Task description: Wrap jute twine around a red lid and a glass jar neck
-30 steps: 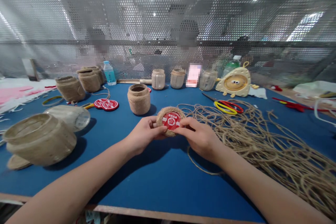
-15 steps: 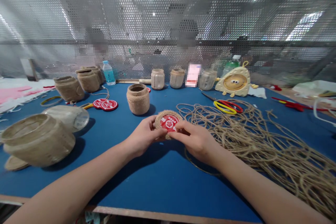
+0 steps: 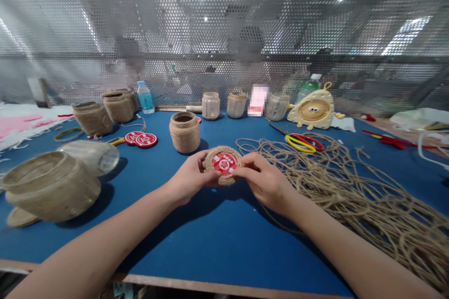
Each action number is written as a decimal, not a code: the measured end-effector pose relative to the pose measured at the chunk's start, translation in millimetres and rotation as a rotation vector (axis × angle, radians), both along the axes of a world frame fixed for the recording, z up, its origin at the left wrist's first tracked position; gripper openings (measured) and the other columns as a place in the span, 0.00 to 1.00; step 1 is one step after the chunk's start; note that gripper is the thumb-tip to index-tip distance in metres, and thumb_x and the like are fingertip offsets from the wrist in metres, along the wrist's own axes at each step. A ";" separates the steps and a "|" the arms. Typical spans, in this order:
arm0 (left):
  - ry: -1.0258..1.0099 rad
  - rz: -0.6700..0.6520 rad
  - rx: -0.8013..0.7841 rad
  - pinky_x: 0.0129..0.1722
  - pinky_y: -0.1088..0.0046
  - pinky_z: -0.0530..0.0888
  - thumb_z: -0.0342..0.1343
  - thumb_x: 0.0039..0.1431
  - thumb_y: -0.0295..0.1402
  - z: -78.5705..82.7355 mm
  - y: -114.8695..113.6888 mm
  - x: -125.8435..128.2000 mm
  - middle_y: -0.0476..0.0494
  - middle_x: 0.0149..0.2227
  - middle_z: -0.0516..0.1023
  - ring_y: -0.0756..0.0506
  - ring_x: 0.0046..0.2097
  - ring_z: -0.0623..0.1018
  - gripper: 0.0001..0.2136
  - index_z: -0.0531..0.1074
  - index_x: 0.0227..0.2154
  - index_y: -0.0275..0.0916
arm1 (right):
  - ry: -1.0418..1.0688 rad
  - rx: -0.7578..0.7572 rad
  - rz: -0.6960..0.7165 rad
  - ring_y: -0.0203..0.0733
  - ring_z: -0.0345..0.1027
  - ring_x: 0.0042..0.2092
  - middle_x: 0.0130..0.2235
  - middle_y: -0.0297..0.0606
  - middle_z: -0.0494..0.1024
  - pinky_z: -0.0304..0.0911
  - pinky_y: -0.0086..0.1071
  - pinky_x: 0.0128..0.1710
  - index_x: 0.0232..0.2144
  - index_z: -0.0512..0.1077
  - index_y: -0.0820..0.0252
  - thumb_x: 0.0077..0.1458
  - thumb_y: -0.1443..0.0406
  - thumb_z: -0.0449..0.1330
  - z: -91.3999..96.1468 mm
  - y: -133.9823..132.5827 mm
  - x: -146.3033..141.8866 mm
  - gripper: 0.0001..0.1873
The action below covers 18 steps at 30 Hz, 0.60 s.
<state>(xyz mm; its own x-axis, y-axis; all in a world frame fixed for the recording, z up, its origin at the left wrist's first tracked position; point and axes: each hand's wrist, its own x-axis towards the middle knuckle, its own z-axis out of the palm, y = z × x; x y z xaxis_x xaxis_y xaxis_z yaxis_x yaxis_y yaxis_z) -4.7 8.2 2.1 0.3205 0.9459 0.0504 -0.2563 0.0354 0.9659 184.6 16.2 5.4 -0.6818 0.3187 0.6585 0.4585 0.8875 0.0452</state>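
The red-labelled, jute-wrapped coaster [image 3: 223,164] is gripped at its rim by the left hand [image 3: 191,178] and right hand [image 3: 264,182] over the blue worktop [image 3: 210,243]. The right hand's fingers [image 3: 245,167] have been drawn back, leaving the label [image 3: 224,162] uncovered.

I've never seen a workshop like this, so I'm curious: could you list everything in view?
Twine-wrapped disc: one, tan with red centre, between the hands.
Twine-wrapped jars: five, tan, left and centre.
Pale jars: three, off-white, back of table.
Glass jar: one, clear, lying on its side, left.
Red discs: two, red and white, left of centre.
Loose twine: one heap, tan, right.
Scissors: one pair, red and yellow handles, right.
Fan: one, cream, back right.
Water bottle: one, blue label, back left.
Table: one, blue, beneath everything.
Left hand: one, on the disc's left edge.
Right hand: one, on the disc's right edge.
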 end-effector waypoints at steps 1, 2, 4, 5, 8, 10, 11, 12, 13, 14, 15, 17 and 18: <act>0.009 -0.001 0.000 0.29 0.77 0.71 0.60 0.41 0.24 -0.2 -0.1 0.0 0.46 0.33 0.74 0.51 0.31 0.74 0.19 0.67 0.40 0.36 | -0.003 -0.004 0.003 0.36 0.63 0.35 0.36 0.42 0.65 0.64 0.28 0.30 0.39 0.66 0.60 0.52 0.76 0.48 -0.1 -0.2 0.2 0.14; 0.022 -0.001 0.000 0.29 0.77 0.71 0.60 0.41 0.24 -0.3 -0.1 0.0 0.46 0.33 0.74 0.51 0.31 0.74 0.19 0.67 0.40 0.36 | -0.009 -0.005 0.004 0.36 0.63 0.34 0.36 0.42 0.65 0.63 0.28 0.29 0.38 0.67 0.60 0.52 0.76 0.47 -0.1 -0.6 0.3 0.14; 0.052 -0.004 0.003 0.28 0.76 0.71 0.59 0.41 0.25 -0.3 -0.1 0.0 0.46 0.34 0.74 0.51 0.31 0.73 0.20 0.66 0.41 0.36 | -0.025 -0.004 -0.002 0.35 0.62 0.33 0.36 0.42 0.66 0.63 0.28 0.28 0.38 0.67 0.60 0.52 0.76 0.46 -0.2 -1.6 0.3 0.15; 0.066 -0.006 0.008 0.28 0.76 0.71 0.59 0.41 0.24 -0.4 -0.1 0.1 0.45 0.34 0.74 0.51 0.31 0.73 0.20 0.66 0.41 0.36 | -0.035 -0.004 -0.005 0.35 0.62 0.32 0.36 0.42 0.66 0.63 0.28 0.28 0.38 0.68 0.60 0.53 0.75 0.46 -0.2 -2.1 0.3 0.15; 0.094 -0.009 0.020 0.28 0.76 0.70 0.59 0.41 0.24 -0.6 0.0 0.4 0.45 0.34 0.73 0.51 0.30 0.73 0.20 0.66 0.42 0.35 | -0.063 -0.013 -0.004 0.34 0.61 0.30 0.36 0.41 0.67 0.61 0.27 0.27 0.38 0.69 0.59 0.54 0.74 0.45 -0.2 -3.0 0.1 0.16; 0.106 -0.004 0.025 0.29 0.76 0.70 0.59 0.41 0.24 -0.8 0.4 0.4 0.44 0.35 0.73 0.51 0.31 0.72 0.21 0.66 0.42 0.34 | -0.082 -0.038 -0.003 0.34 0.61 0.30 0.36 0.41 0.67 0.61 0.26 0.27 0.37 0.69 0.58 0.54 0.74 0.45 -0.4 -3.2 -0.1 0.16; 0.111 0.000 0.027 0.29 0.76 0.70 0.58 0.40 0.24 -0.9 0.6 0.2 0.43 0.36 0.73 0.51 0.31 0.72 0.21 0.65 0.42 0.33 | -0.092 -0.052 -0.003 0.34 0.61 0.30 0.35 0.40 0.67 0.61 0.26 0.27 0.37 0.70 0.57 0.54 0.74 0.45 -0.5 -3.1 -0.1 0.17; 0.118 0.004 0.028 0.30 0.75 0.69 0.58 0.40 0.23 -1.0 0.9 0.1 0.42 0.37 0.73 0.51 0.31 0.72 0.22 0.65 0.42 0.33 | -0.100 -0.067 -0.003 0.34 0.61 0.30 0.35 0.40 0.67 0.61 0.27 0.28 0.37 0.70 0.57 0.53 0.74 0.45 -0.7 -3.0 -0.1 0.17; 0.123 0.006 0.031 0.30 0.75 0.69 0.58 0.40 0.23 -1.0 1.1 0.0 0.42 0.37 0.73 0.51 0.31 0.72 0.22 0.65 0.42 0.33 | -0.107 -0.082 -0.003 0.34 0.61 0.31 0.34 0.40 0.67 0.61 0.27 0.28 0.37 0.70 0.57 0.53 0.75 0.45 -0.9 -2.8 0.0 0.17; 0.129 0.005 0.032 0.31 0.75 0.69 0.58 0.40 0.23 -1.1 1.2 0.0 0.41 0.38 0.73 0.51 0.31 0.72 0.22 0.65 0.42 0.32 | -0.109 -0.094 0.000 0.34 0.61 0.31 0.34 0.40 0.67 0.61 0.27 0.28 0.37 0.71 0.57 0.53 0.75 0.45 -1.2 -2.5 0.2 0.18; 0.132 0.003 0.035 0.31 0.76 0.69 0.58 0.40 0.23 -1.1 1.1 0.1 0.41 0.38 0.73 0.51 0.31 0.72 0.21 0.65 0.42 0.32 | -0.107 -0.102 0.005 0.34 0.61 0.31 0.34 0.40 0.67 0.61 0.27 0.28 0.38 0.71 0.57 0.53 0.75 0.45 -1.6 -2.1 0.4 0.18; 0.132 0.001 0.037 0.31 0.76 0.69 0.58 0.40 0.22 -1.0 0.5 0.6 0.41 0.38 0.73 0.51 0.32 0.72 0.21 0.65 0.42 0.32 | -0.102 -0.117 0.017 0.34 0.61 0.31 0.35 0.40 0.67 0.61 0.27 0.28 0.38 0.71 0.56 0.52 0.75 0.46 -2.6 -1.1 1.2 0.18; 0.131 0.003 0.037 0.31 0.76 0.69 0.57 0.40 0.22 -0.8 0.1 0.9 0.41 0.38 0.73 0.51 0.32 0.72 0.21 0.65 0.42 0.32 | -0.099 -0.123 0.021 0.34 0.61 0.31 0.35 0.40 0.67 0.61 0.27 0.28 0.38 0.71 0.56 0.52 0.75 0.47 -3.1 -0.5 1.6 0.17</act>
<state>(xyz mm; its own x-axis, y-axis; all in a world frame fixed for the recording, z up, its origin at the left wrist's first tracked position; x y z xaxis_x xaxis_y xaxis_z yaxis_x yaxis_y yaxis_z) -3.8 8.3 1.3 0.3240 0.9451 0.0428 -0.1282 -0.0009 0.9918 186.2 15.7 2.3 -0.7487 0.3778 0.5447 0.4386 0.8985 -0.0204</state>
